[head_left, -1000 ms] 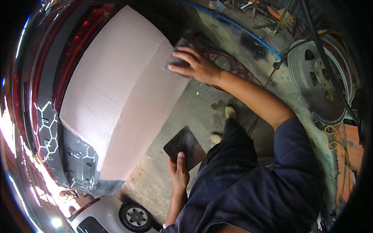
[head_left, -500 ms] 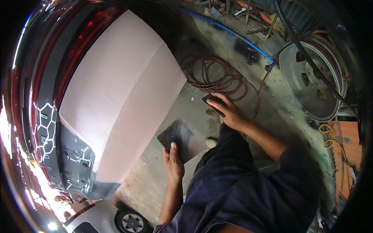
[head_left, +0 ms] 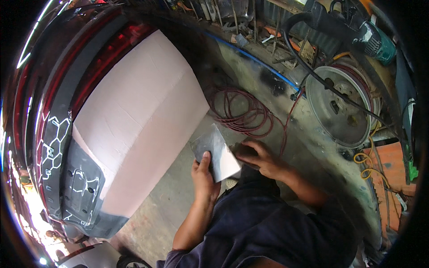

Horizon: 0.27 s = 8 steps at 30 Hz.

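Note:
My left hand point(head_left: 205, 178) is closed on the near edge of a flat, shiny grey plate point(head_left: 210, 147), its thumb lying on top. The plate is tilted, and its right side catches bright light. Beside that side is my right hand point(head_left: 263, 161), fingers bent round a small dark flat spreader point(head_left: 239, 149); little of the spreader shows. I cannot tell whether it touches the plate. To the left of both hands stands the rear of a car, with a broad panel point(head_left: 147, 116) coated in matte pinkish material. Both hands are apart from it.
A dark red hose point(head_left: 241, 111) lies coiled on the floor beyond my hands. At the right are a wheel rim point(head_left: 342, 107), an orange board point(head_left: 386, 178) and a green power tool point(head_left: 380, 47). A blue pipe point(head_left: 254, 60) runs along the wall past scattered scrap.
My right hand has come nearer, bringing the spreader beside the plate. The plate has tilted and turned in my left hand. My view has shifted, showing more on the right.

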### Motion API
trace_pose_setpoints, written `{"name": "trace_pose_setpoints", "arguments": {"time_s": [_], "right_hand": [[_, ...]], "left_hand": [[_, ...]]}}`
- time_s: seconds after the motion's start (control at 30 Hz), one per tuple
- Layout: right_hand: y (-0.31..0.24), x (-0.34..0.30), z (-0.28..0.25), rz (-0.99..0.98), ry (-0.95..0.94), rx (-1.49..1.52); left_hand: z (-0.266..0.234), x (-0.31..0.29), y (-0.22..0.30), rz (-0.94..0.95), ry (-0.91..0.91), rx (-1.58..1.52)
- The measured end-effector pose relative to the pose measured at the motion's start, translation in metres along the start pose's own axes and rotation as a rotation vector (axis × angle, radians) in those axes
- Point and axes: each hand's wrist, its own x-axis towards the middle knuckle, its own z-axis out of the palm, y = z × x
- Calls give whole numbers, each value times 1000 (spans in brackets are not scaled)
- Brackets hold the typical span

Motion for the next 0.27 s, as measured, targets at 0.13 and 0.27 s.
{"name": "trace_pose_setpoints", "arguments": {"time_s": [0.13,0.27], "right_hand": [[38,-7,10,270,-15,246],[46,43,-3,426,313,753]], "left_hand": [[25,-28,62,247,-144,106],[-4,3,56,140,-147,129]]}}
